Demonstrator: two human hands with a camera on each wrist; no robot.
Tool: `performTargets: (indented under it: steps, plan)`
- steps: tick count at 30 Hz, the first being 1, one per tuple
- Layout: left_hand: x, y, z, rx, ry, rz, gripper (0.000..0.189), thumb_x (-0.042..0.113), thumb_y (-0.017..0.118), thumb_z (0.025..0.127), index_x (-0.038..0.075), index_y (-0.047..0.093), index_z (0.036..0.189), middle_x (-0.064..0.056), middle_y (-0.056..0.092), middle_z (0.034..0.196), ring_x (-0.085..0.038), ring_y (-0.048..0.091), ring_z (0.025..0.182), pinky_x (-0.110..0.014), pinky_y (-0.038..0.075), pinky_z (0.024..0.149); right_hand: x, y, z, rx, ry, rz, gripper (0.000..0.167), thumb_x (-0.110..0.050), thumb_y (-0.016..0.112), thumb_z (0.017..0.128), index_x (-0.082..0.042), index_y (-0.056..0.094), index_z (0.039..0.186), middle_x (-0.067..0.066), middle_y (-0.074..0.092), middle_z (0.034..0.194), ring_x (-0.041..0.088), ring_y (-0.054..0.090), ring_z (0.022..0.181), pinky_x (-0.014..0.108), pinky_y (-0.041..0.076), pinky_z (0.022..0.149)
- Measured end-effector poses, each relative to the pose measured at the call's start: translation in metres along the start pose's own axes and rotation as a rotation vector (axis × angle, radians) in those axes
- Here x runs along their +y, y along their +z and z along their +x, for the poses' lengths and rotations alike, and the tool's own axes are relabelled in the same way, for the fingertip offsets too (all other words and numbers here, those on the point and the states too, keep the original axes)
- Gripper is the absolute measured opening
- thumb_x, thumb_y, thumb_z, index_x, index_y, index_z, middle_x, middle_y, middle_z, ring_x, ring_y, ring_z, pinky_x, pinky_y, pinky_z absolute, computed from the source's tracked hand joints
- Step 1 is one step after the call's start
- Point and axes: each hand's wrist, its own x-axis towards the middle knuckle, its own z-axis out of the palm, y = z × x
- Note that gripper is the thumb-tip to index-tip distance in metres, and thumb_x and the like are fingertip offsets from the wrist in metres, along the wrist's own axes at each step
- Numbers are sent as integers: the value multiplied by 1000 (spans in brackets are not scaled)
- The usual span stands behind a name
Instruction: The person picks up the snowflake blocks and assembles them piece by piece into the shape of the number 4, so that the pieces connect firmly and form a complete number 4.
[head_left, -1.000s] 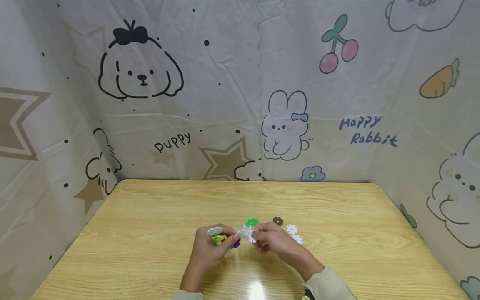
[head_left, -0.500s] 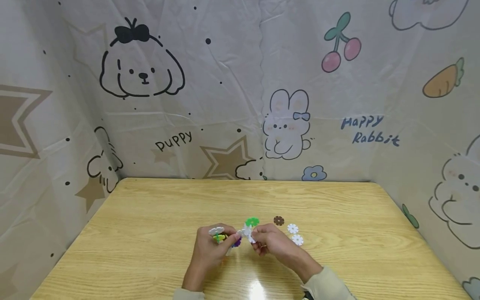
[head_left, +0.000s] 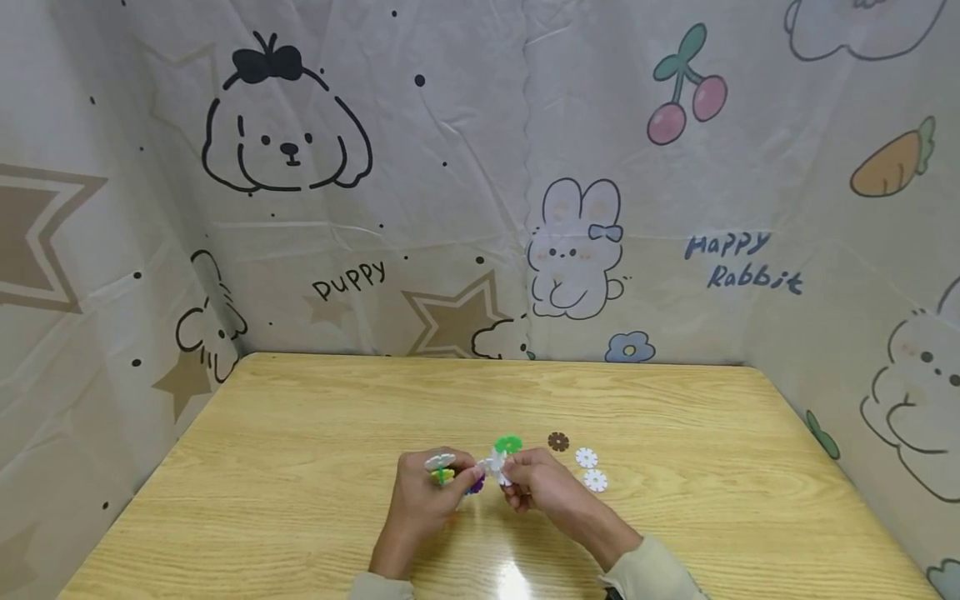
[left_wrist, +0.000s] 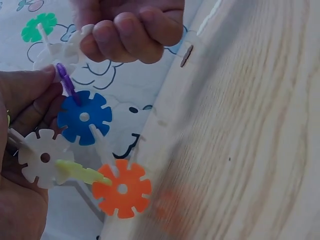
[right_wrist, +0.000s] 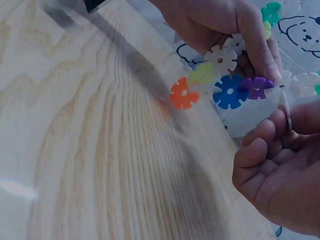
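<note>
My left hand [head_left: 423, 500] grips a chain of linked snowflake discs, thumb and fingers close to the purple disc [right_wrist: 254, 91]. A blue disc [left_wrist: 74, 125], an orange disc [left_wrist: 132, 202] and a pale yellow disc [left_wrist: 80, 172] hang off the chain below the fingers. Above the left hand sticks out another white disc [head_left: 440, 460], joined to a yellow one. Thumb and forefinger of my right hand [head_left: 555, 496] pinch a white disc [right_wrist: 287, 112], edge-on and right against the chain's white part. A green disc [head_left: 508, 443] stands at the far end of the chain.
On the wooden table [head_left: 300, 433], beyond the right hand, lie a brown disc [head_left: 558, 442] and two loose white discs, one farther [head_left: 587, 457] and one nearer disc [head_left: 596, 480]. A printed cloth [head_left: 450, 208] hangs behind the table and along both sides.
Both hands keep their hold on the discs, close together. The white and yellow end over the left hand has turned slightly. The nearer loose white disc shows more fully beside the right hand.
</note>
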Motion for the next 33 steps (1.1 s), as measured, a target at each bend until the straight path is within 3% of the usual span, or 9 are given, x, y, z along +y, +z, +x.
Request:
performTargets:
  steps: [7,15,23,28,33]
  plan:
    - [3,-7,3,7,-86,-4,13,-5,80,80,7,76,77,1,73,77,-16,69,67,-30,57,64,-3,4,3,-5,-26,-18,23,-11,45,102,1,57,85,6,55,77,16,50,69,27,43,63]
    - [1,-15,4,8,-137,54,12,-3,81,80,8,77,78,3,74,79,-14,69,72,-30,56,68,0,-5,5,15,-56,-77,29,-19,50,105,7,63,104,10,62,90,19,56,79,29,47,67]
    - [1,-18,3,27,-149,66,13,-3,82,79,9,77,78,5,73,79,-15,69,73,-32,56,70,1,-20,0,78,-101,-193,29,-19,54,103,8,63,111,11,62,94,21,58,81,38,52,71]
    - [4,-18,3,16,-159,47,11,0,82,81,9,77,78,6,73,79,-15,69,74,-34,57,71,3,-25,-1,118,-110,-295,29,-21,60,101,6,64,111,14,64,95,25,59,81,39,52,70]
    - [3,-18,2,15,-146,50,10,1,82,81,10,77,79,6,73,80,-15,69,73,-34,56,71,4,-28,-1,172,-135,-388,26,-20,66,97,3,66,109,8,65,95,22,60,85,37,52,72]
